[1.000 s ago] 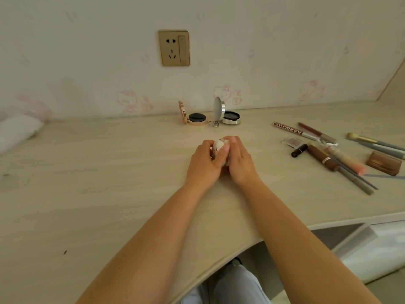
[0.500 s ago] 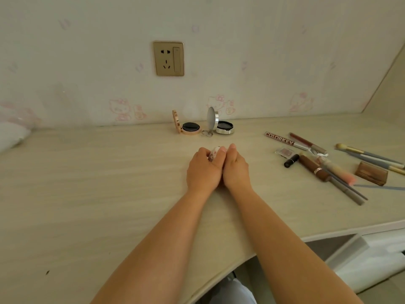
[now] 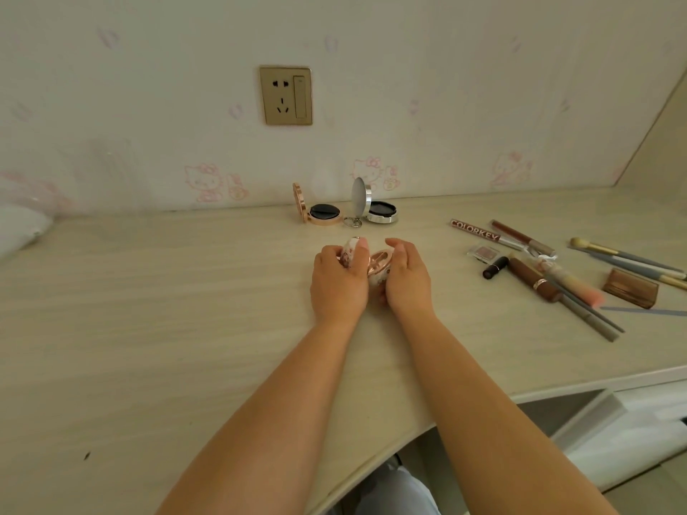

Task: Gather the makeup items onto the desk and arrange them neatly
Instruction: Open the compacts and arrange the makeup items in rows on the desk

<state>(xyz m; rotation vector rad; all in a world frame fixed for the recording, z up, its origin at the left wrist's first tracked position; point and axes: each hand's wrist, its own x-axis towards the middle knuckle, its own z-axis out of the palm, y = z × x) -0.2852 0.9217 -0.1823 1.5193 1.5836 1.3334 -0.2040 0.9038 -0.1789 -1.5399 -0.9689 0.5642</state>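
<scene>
A small white patterned compact with a rose-gold rim is held open at the desk's centre. My left hand grips its lid and my right hand holds its base. Behind them, two open compacts stand by the wall: a rose-gold compact and a silver compact. To the right lie a COLORKEY tube, a lip gloss, a dark lipstick, a brown tube, a small eyeshadow pan, several brushes and a brown palette.
The pale wooden desk runs along a wall with a gold socket. A white pillow lies at the far left. The desk's front edge curves in near my knees, with a white drawer unit below on the right.
My hands were pressed together around the shut white compact; now they have parted and the compact is open, lid in the left hand, base in the right.
</scene>
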